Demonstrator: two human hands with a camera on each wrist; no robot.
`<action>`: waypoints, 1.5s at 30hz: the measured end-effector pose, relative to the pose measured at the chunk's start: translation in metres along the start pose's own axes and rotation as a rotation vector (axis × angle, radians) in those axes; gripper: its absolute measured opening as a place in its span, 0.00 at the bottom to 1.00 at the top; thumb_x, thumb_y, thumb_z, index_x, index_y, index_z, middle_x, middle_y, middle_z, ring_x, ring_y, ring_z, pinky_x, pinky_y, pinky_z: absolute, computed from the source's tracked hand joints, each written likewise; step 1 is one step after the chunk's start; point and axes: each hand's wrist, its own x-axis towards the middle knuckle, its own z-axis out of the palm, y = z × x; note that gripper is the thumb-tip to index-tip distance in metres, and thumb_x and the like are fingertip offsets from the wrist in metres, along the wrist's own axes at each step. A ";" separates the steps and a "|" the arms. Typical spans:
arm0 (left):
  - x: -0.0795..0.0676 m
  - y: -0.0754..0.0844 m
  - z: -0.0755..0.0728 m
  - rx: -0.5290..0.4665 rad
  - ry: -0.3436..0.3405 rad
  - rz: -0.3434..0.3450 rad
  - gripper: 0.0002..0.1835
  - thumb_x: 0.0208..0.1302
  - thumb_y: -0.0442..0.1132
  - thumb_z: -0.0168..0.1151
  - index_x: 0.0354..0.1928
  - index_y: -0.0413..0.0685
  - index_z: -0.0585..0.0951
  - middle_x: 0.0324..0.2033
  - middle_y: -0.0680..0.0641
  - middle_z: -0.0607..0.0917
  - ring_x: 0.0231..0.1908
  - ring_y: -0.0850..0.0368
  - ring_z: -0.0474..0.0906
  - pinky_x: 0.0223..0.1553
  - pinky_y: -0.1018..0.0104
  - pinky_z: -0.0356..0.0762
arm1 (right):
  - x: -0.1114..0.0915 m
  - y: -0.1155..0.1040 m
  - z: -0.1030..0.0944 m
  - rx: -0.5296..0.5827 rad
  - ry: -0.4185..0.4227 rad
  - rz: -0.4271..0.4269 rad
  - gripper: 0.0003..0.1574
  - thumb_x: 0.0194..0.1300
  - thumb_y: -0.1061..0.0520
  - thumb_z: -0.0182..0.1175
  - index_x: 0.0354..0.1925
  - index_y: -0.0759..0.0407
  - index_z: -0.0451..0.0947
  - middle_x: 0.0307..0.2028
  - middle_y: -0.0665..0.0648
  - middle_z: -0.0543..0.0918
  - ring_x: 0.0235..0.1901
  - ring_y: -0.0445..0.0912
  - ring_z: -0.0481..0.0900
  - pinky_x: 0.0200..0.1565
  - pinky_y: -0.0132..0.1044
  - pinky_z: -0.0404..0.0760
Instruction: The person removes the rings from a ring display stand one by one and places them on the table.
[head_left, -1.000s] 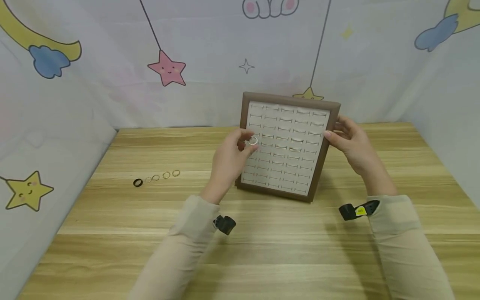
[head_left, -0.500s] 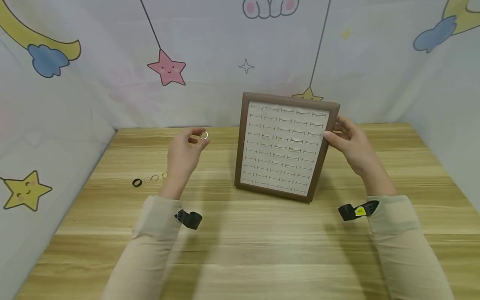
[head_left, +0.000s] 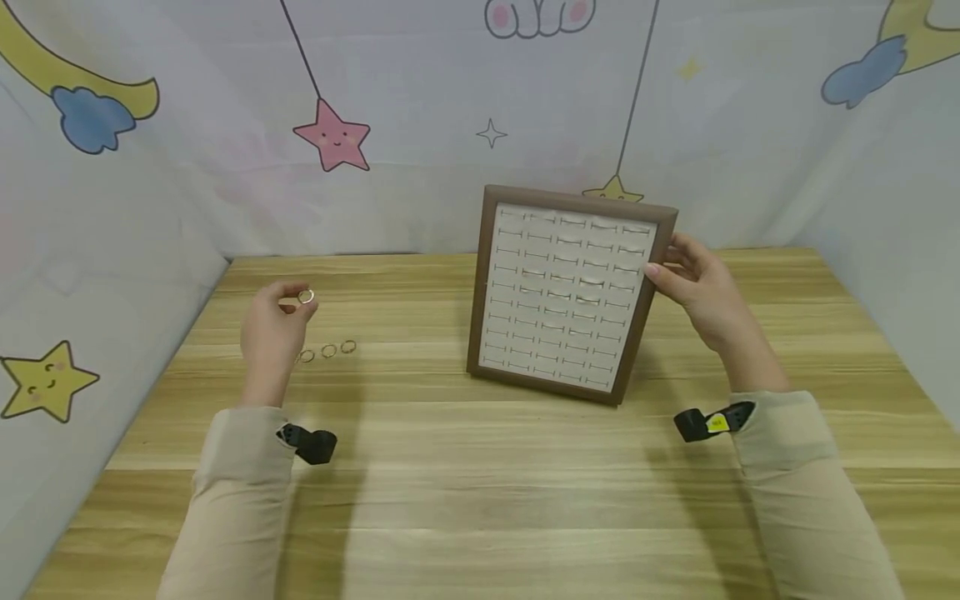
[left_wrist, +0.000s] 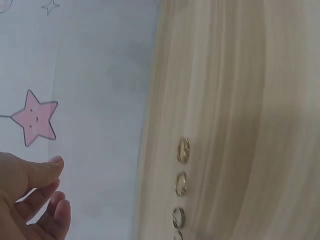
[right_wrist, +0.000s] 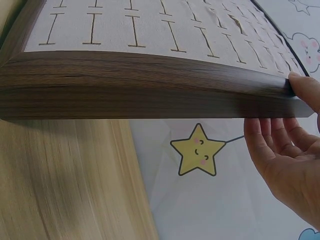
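Observation:
A slim ring (head_left: 305,296) is pinched between the thumb and index finger of my left hand (head_left: 273,333), above the table's left side; the left wrist view does not show this ring. A brown-framed ring display board (head_left: 555,296), its white face cut with rows of slots, stands upright and tilted on the table. My right hand (head_left: 705,300) grips its right edge, thumb on the front and fingers (right_wrist: 260,140) behind. Near my left wrist, several loose rings (left_wrist: 181,184) lie in a row, partly hidden in the head view.
The wooden table (head_left: 480,483) reaches back to a pale printed curtain (head_left: 420,125) with stars. Similar cloth (head_left: 97,275) hangs at the left side. A small black wrist camera (head_left: 315,446) sits on the left sleeve, and another wrist camera (head_left: 692,425) on the right.
My left hand has moved left, away from the front of the board, carrying the pinched ring. It now covers the black ring on the table. My right hand and the board stay put.

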 end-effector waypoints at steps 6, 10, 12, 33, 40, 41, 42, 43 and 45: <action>-0.002 -0.039 -0.010 0.034 0.022 -0.084 0.21 0.70 0.37 0.53 0.62 0.39 0.73 0.61 0.37 0.74 0.53 0.42 0.72 0.34 0.66 0.66 | 0.000 0.002 -0.001 0.007 -0.015 -0.009 0.44 0.68 0.54 0.57 0.73 0.63 0.48 0.51 0.41 0.70 0.51 0.33 0.71 0.48 0.17 0.74; -0.004 -0.062 -0.015 0.058 0.019 -0.112 0.21 0.70 0.35 0.52 0.62 0.36 0.72 0.61 0.34 0.74 0.52 0.40 0.72 0.34 0.65 0.67 | 0.001 0.002 -0.001 0.003 -0.016 -0.018 0.43 0.68 0.55 0.57 0.73 0.63 0.48 0.50 0.41 0.70 0.51 0.33 0.71 0.48 0.17 0.75; -0.004 -0.071 -0.016 0.090 0.022 -0.118 0.21 0.69 0.34 0.53 0.61 0.34 0.73 0.60 0.32 0.74 0.51 0.39 0.73 0.33 0.65 0.66 | 0.001 0.002 -0.001 0.010 -0.014 -0.023 0.43 0.68 0.55 0.57 0.73 0.64 0.49 0.50 0.41 0.70 0.51 0.33 0.71 0.48 0.17 0.75; -0.005 -0.105 -0.017 0.207 -0.123 -0.184 0.20 0.68 0.36 0.54 0.58 0.31 0.73 0.57 0.29 0.74 0.56 0.30 0.69 0.52 0.43 0.68 | 0.001 0.002 -0.001 0.039 -0.008 -0.039 0.42 0.68 0.57 0.57 0.72 0.66 0.50 0.49 0.42 0.71 0.49 0.33 0.73 0.47 0.18 0.76; -0.003 -0.109 -0.015 0.202 -0.136 -0.187 0.21 0.69 0.36 0.53 0.59 0.31 0.72 0.58 0.29 0.74 0.58 0.31 0.68 0.56 0.42 0.67 | 0.000 0.001 -0.001 0.026 -0.004 -0.033 0.43 0.68 0.56 0.57 0.72 0.66 0.49 0.49 0.42 0.71 0.49 0.32 0.72 0.47 0.18 0.76; -0.003 -0.110 -0.015 0.202 -0.137 -0.188 0.21 0.69 0.36 0.53 0.59 0.31 0.72 0.58 0.29 0.74 0.58 0.31 0.68 0.56 0.42 0.67 | 0.001 0.001 -0.001 0.028 -0.003 -0.035 0.43 0.68 0.56 0.57 0.72 0.66 0.49 0.49 0.42 0.71 0.49 0.32 0.73 0.47 0.18 0.76; -0.003 -0.110 -0.015 0.200 -0.137 -0.190 0.21 0.69 0.36 0.53 0.59 0.31 0.72 0.58 0.29 0.74 0.58 0.31 0.68 0.56 0.42 0.67 | 0.001 0.002 -0.001 0.028 -0.002 -0.036 0.43 0.68 0.56 0.57 0.72 0.66 0.49 0.49 0.42 0.71 0.49 0.32 0.73 0.47 0.18 0.76; -0.003 -0.110 -0.014 0.200 -0.138 -0.192 0.21 0.69 0.36 0.53 0.59 0.31 0.72 0.58 0.29 0.74 0.58 0.31 0.68 0.56 0.42 0.66 | 0.001 0.002 -0.001 0.029 -0.001 -0.035 0.43 0.68 0.56 0.57 0.72 0.66 0.49 0.49 0.42 0.71 0.49 0.32 0.73 0.47 0.18 0.76; -0.003 -0.111 -0.014 0.205 -0.140 -0.193 0.21 0.69 0.37 0.53 0.59 0.31 0.72 0.58 0.30 0.74 0.59 0.31 0.68 0.57 0.42 0.66 | 0.001 0.002 -0.001 0.026 0.003 -0.029 0.43 0.68 0.56 0.57 0.72 0.66 0.49 0.49 0.42 0.71 0.49 0.32 0.73 0.47 0.18 0.76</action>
